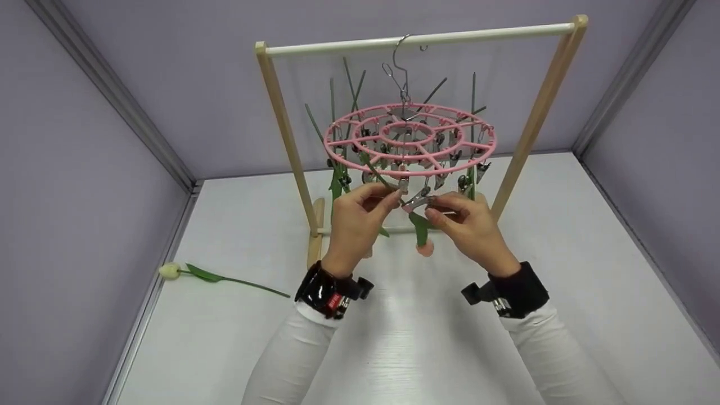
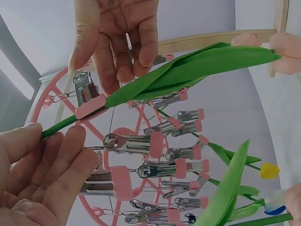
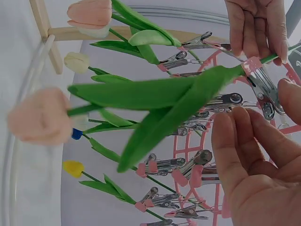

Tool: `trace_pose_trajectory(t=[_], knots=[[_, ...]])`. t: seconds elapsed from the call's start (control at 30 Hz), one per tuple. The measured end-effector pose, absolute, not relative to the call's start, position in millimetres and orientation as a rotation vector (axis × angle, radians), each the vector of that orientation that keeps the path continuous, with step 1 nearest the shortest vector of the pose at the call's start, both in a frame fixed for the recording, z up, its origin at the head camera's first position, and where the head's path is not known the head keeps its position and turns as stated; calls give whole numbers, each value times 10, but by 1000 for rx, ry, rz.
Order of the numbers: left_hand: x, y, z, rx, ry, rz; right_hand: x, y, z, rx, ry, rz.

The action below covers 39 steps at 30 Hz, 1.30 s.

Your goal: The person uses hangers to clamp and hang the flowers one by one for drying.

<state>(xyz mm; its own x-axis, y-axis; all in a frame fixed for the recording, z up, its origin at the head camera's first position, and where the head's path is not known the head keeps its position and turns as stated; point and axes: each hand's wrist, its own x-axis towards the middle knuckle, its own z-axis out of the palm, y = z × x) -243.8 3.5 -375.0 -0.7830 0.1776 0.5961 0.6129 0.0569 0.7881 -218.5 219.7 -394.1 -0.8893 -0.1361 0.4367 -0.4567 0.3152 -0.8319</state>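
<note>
A pink tulip [image 3: 40, 115] hangs head down, its stem caught in the pink-tipped jaws of a metal clip [image 3: 263, 89]. My left hand [image 1: 360, 219] pinches the stem between thumb and fingertips, just beyond the clip. Close by the clip's handle end is my right hand [image 1: 472, 228]; its fingers are bent loosely, with a gap around the clip in the right wrist view. Above both hands, the round pink hanger [image 1: 450, 169] carries many clips, and several other tulips hang from it, among them a yellow one [image 3: 73, 168].
A wooden rack [image 1: 287, 132] with a white top bar [image 1: 337, 46] bears the hanger by its metal hook [image 1: 400, 62]. One white tulip [image 1: 170, 271] lies on the white table [image 1: 394, 360] at the left. Purple-grey panels stand around the table.
</note>
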Motion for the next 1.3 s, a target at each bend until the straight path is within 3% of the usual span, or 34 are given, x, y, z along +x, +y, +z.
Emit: trace_pose_trajectory(t=[0.93,1.3], knots=[[-2362,-162,-3816,-714,-1983,-1804,-1691,2403,-4092,439,-2286,1469],[-2262,-550,-4219,-730,-2000,-1704,-1320,2470,-4105,303,-2335,1334]])
